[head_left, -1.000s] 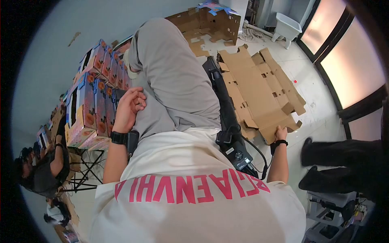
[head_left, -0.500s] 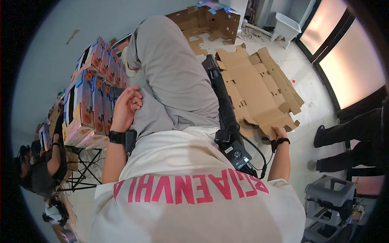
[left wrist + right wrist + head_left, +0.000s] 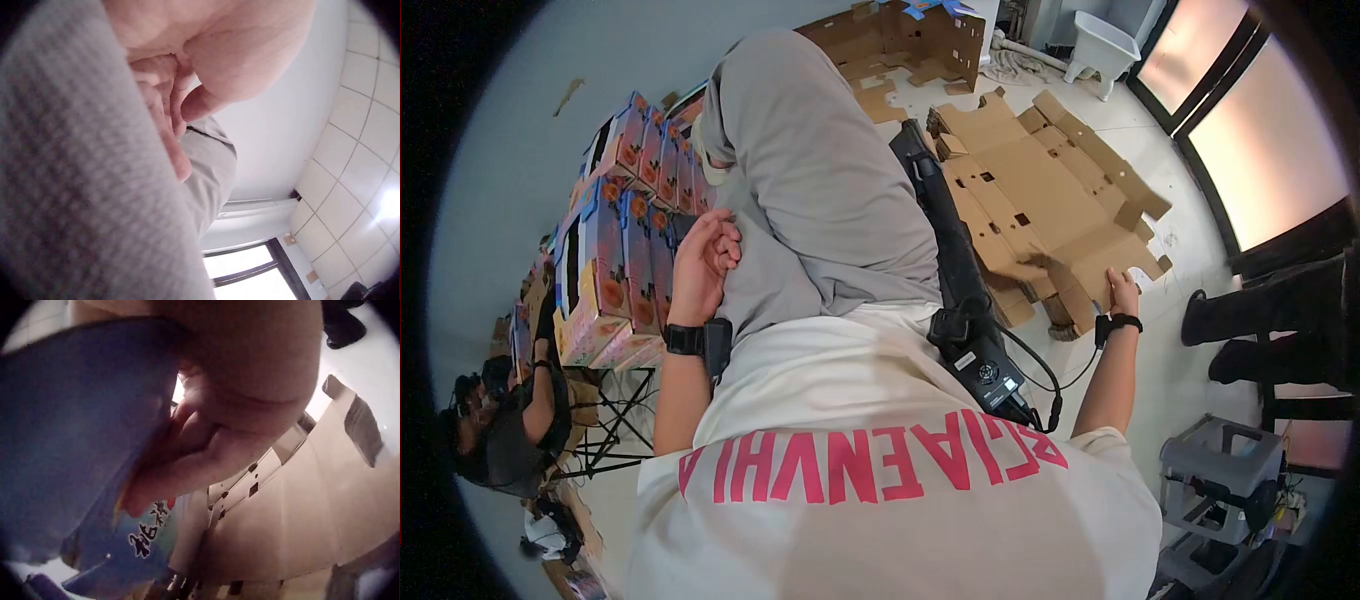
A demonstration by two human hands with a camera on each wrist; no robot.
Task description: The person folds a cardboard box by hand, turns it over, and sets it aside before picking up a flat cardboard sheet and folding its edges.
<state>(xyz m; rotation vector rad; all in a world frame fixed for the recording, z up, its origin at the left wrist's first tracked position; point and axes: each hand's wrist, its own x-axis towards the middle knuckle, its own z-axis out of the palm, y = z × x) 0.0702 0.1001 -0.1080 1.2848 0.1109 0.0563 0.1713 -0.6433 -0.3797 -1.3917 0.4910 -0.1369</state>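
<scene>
A flattened brown cardboard sheet (image 3: 1025, 165) with slots and torn flaps lies on the floor at right. At its near right corner, my right hand (image 3: 1123, 292) grips the edge. The right wrist view shows the fingers of this hand (image 3: 250, 387) against a blue printed face (image 3: 81, 431) of the cardboard, its inner brown side (image 3: 287, 519) beyond. Loosely curled and holding nothing, my left hand (image 3: 702, 265) rests at the grey trouser leg (image 3: 825, 170). Up close in the left wrist view, that hand (image 3: 212, 50) has bent fingers beside grey fabric.
Stacked printed boxes (image 3: 605, 270) stand at left, near a seated person (image 3: 505, 425). A black case-like object (image 3: 945, 220) lies beside my leg. Another open carton (image 3: 900, 45) is at the back. Someone's dark trouser legs (image 3: 1270, 320) and grey plastic stools (image 3: 1220, 470) are at right.
My right hand has moved right and slightly forward with the cardboard's corner, and the near flaps have shifted. The person at right has moved their legs. My left hand stays by the trouser leg.
</scene>
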